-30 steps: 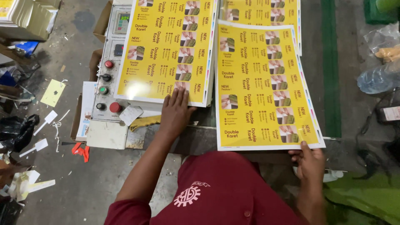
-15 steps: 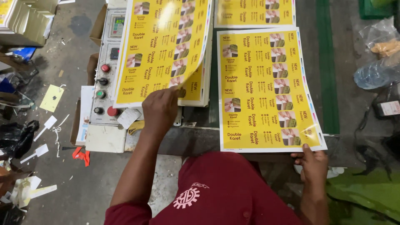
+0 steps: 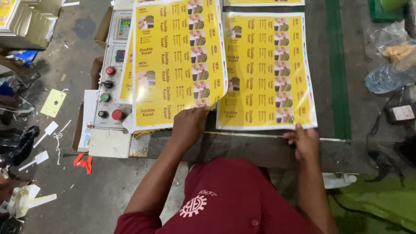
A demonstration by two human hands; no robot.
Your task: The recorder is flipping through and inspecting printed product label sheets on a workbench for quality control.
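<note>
Sheet-lifting is under way at the upper middle of the frame: the left hand (image 3: 189,125) is raising the lower right corner of a yellow printed sheet (image 3: 175,65), and that corner is now curling up and over, where a second ago the whole sheet was lying flat on its pile with the palm pressed on its lower edge. Half a second ago the corner was only starting to peel; now the sheet is standing higher and swinging toward the right, overlapping the left margin of the neighbouring yellow sheet (image 3: 268,69) lying flat on the table (image 3: 260,149). The left grip is pinched on the lifted sheet's bottom edge, fingers tucked under it. Beneath it, more yellow sheets of the stack (image 3: 125,82) are showing at the left margin, so a single sheet is coming away from the pile, by the look of it.

The right hand (image 3: 305,141) is holding its place at the lower right corner of the flat sheet, fingertips pressing that corner against the table edge, as it was in both earlier views; the grip there is narrow, touching rather than clasping.

Left of the stack, the grey control panel (image 3: 110,82) is showing red, black and green knobs. Paper scraps (image 3: 54,103) are littering the floor (image 3: 65,182) at lower left, and a clear plastic bottle (image 3: 383,78) is lying at the right edge.
</note>
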